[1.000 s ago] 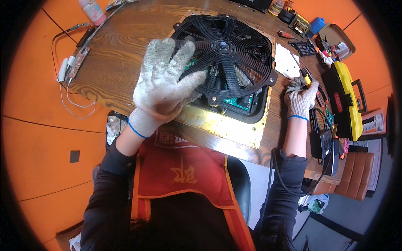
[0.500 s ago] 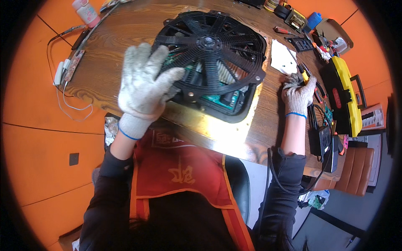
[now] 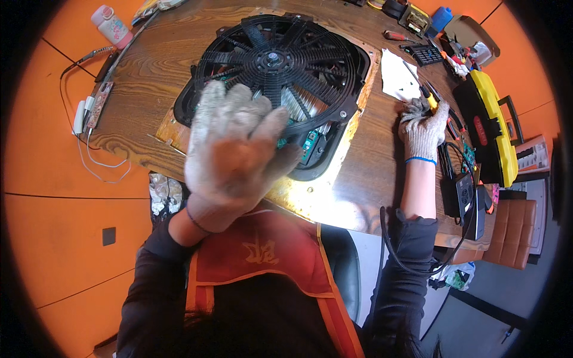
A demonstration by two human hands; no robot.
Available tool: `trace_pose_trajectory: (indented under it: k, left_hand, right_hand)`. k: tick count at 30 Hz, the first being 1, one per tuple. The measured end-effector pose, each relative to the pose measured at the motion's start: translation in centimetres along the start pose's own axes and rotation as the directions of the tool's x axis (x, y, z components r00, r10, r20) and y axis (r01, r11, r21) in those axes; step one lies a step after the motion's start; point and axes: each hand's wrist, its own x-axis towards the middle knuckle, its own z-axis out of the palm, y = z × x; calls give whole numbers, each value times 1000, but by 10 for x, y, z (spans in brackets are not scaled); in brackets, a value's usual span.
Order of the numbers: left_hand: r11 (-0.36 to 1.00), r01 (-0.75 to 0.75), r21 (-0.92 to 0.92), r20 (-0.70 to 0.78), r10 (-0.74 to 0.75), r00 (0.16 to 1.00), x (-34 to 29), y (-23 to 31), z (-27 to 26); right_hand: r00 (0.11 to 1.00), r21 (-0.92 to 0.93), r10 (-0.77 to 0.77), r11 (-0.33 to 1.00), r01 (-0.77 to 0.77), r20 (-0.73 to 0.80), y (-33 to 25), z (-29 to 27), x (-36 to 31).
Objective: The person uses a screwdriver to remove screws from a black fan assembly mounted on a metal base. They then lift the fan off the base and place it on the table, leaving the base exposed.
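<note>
A large round black fan with a ribbed guard (image 3: 273,83) lies on top of a black housing with a green circuit board (image 3: 309,146) showing beneath. The housing rests on a worn, yellowish metal plate (image 3: 296,197). My left hand (image 3: 236,149), in a grey-white knit glove smudged brown on its back, is raised in front of the fan's near left side. Its fingers are apart and slightly blurred, with nothing in them. Gloved too, my right hand (image 3: 422,128) rests on the table to the right, its fingers curled around a yellow-and-black screwdriver (image 3: 432,101).
White paper (image 3: 399,76) with small dark bits lies beyond my right hand. A yellow-and-black toolbox (image 3: 492,128), a black power adapter (image 3: 462,194) and a looping cable stand along the right. A pink bottle (image 3: 112,27) and a power strip (image 3: 101,104) are at the left edge.
My left hand has moved right and nearer, now covering part of the fan's near left side. The fan and its plate have shifted a little left. My right hand stays about where it was.
</note>
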Motion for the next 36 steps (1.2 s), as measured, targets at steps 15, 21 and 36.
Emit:
trace_pose_trajectory:
  k: [15,21,36]
  left_hand:
    - [999,21,-30,-95,-23,995,25,-5,38]
    - [996,-80,-39,-106,76,991,3,-82,16]
    - [965,232,-121,-157,-250,955,-5,-30,22]
  right_hand:
    - [999,-71,39,997,-37,20,-3,4,-8]
    - [1000,-53,-1,999,1,-3,1,0,-3]
    - [1000,18,30,999,-30,-5,1,-5,3]
